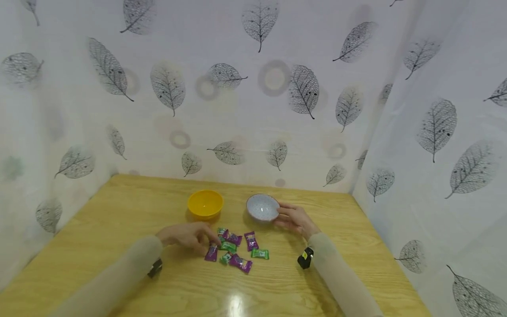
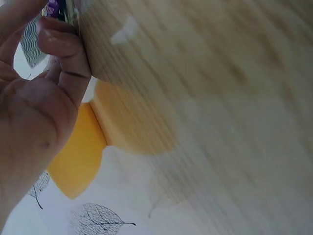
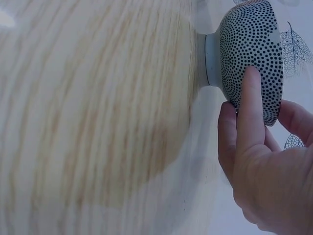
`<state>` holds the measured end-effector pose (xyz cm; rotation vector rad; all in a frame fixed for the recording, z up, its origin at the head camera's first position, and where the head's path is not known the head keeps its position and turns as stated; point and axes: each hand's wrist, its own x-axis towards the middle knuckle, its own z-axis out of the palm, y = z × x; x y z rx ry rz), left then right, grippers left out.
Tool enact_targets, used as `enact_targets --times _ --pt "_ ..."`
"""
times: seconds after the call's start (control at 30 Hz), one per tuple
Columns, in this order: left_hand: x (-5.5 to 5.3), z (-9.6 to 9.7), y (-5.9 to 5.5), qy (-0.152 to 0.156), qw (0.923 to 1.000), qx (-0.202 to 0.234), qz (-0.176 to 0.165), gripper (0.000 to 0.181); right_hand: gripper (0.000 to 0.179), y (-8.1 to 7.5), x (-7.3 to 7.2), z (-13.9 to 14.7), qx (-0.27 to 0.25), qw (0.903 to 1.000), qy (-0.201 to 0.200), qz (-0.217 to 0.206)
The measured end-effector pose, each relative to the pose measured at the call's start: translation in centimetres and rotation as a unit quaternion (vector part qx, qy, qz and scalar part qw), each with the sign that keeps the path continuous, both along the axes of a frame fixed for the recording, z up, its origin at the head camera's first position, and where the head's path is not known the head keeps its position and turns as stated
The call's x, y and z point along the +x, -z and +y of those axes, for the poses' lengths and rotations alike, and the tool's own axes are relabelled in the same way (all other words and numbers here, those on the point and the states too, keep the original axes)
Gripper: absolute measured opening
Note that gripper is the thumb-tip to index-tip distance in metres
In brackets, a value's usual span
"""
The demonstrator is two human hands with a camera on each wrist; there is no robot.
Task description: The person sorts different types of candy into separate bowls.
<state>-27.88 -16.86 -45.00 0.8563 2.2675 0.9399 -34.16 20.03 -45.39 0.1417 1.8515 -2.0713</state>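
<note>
My left hand [image 1: 188, 235] reaches down to the left side of a small pile of wrapped candies, its fingers bent and its fingertips right at a purple candy [image 1: 211, 252]. In the left wrist view, a purple wrapper [image 2: 52, 9] shows just past the fingers. My right hand [image 1: 296, 219] holds the side of a small bowl [image 1: 262, 208], thumb at the rim and fingers along the outside. The right wrist view shows this bowl [image 3: 252, 49] covered in dark dots, its foot against the table. More candies, green [image 1: 260, 253] and purple [image 1: 251, 241], lie between the hands.
A yellow bowl [image 1: 205, 204] stands behind my left hand, to the left of the dotted bowl. The wooden table [image 1: 166, 290] ends at a leaf-printed curtain [image 1: 245, 110] at the back and sides. Black wrist devices [image 1: 305, 258] sit below both wrists.
</note>
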Motion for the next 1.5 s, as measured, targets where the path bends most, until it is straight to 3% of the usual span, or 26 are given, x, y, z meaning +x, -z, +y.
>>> enact_targets --times 0.5,0.87,1.13,1.37,1.5 --pt "-0.15 0.22 0.44 0.032 0.999 0.029 0.011 0.024 0.051 0.01 0.05 -0.02 0.004 1.0 -0.001 0.001" --pt "0.04 -0.16 0.55 -0.001 0.9999 0.014 0.004 0.019 0.05 0.0 0.3 -0.1 0.01 0.9999 -0.001 0.008" --pt "0.11 -0.16 0.28 -0.003 0.9982 0.061 0.0 0.019 0.049 0.01 0.43 -0.17 0.021 0.9997 0.007 0.01" --pt "-0.02 -0.13 0.33 -0.045 0.996 0.077 0.009 0.018 0.049 0.15 0.4 -0.25 0.023 0.9996 0.01 0.011" --pt "-0.16 0.1 -0.04 -0.063 0.9921 0.108 0.006 0.021 0.05 0.12 0.38 -0.18 0.017 0.9997 0.01 0.011"
